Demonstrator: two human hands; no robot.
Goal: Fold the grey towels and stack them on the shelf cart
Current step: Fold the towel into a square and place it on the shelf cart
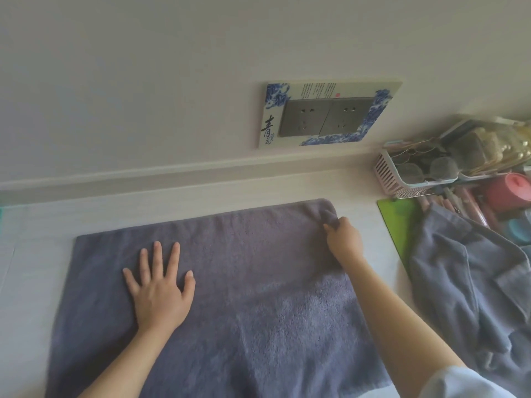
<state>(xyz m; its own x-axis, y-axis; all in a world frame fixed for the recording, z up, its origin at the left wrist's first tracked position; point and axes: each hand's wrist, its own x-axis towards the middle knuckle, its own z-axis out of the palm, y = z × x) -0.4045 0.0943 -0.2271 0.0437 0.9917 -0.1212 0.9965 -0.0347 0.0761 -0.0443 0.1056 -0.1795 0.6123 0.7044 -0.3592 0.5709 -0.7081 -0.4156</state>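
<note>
A grey towel [244,297] lies spread flat on the white table in front of me. My left hand [159,285] presses flat on its left half, fingers straight and spread. At the towel's far right corner my right hand [343,237] pinches the cloth, which bunches into a small fold between its fingers. A second grey towel [465,288] lies crumpled in a heap at the right side of the table. The shelf cart is not in view.
A white wall with a decorated double socket plate [327,116] stands behind the table. At the far right are a pink basket [388,179] of small items, a green mat [396,214] and pink containers [508,193].
</note>
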